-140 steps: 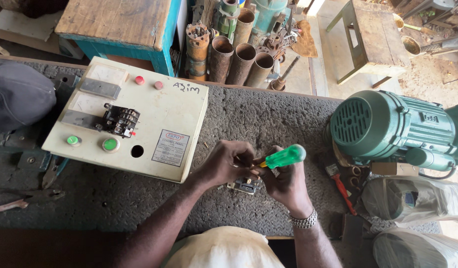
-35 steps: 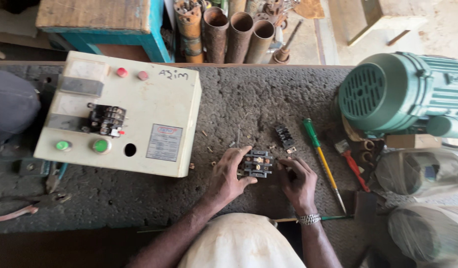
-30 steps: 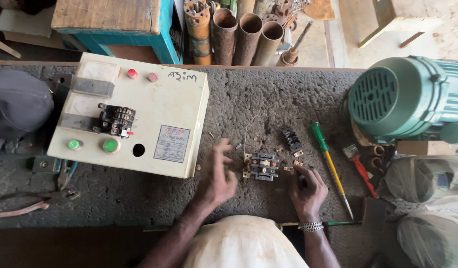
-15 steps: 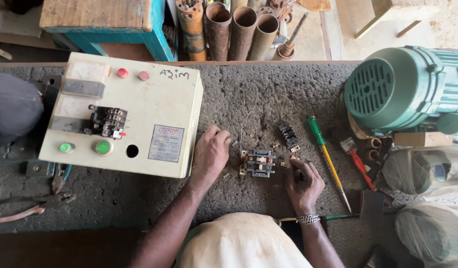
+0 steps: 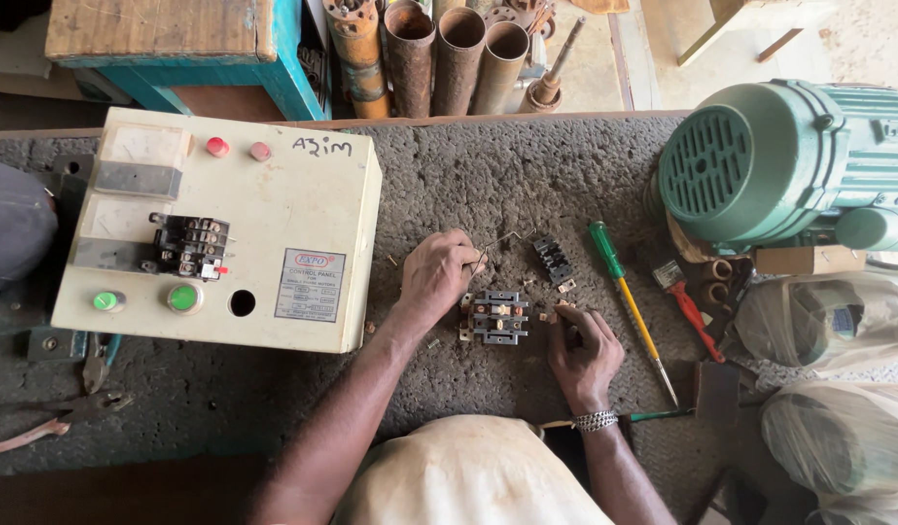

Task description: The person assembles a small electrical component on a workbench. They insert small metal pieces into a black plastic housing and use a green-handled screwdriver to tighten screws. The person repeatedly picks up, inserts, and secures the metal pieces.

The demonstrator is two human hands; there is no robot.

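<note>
On the rough grey bench top (image 5: 468, 175), near its middle, a small grey contactor block (image 5: 498, 317) with brass terminals lies flat between the two hands. The left hand (image 5: 437, 277) rests just left of it, fingers curled loosely downward, the fingertips close to the block's upper left corner; whether they pinch anything cannot be told. The right hand (image 5: 585, 345) sits just right of the block, fingers bent and bunched at a small brass piece (image 5: 549, 315) beside it, a metal bracelet (image 5: 595, 421) on the wrist.

Open bench surface runs above the hands toward the far edge, where rusty pipes (image 5: 439, 53) stand beyond the rim. Leftward the way is closed by a cream control panel box (image 5: 220, 243) with red and green buttons, lying flat just beside the left forearm. Rightward, a black terminal strip (image 5: 552, 259) and a green-handled screwdriver (image 5: 629, 306) lie near the right hand, the screwdriver slanting toward the near edge. Past them lie a red-handled tool (image 5: 690, 309) and a large green electric motor (image 5: 789, 165), which blocks the right end. Clear plastic bags (image 5: 828, 321) crowd the right near corner. Pliers (image 5: 94, 365) lie at the bench's left near side.
</note>
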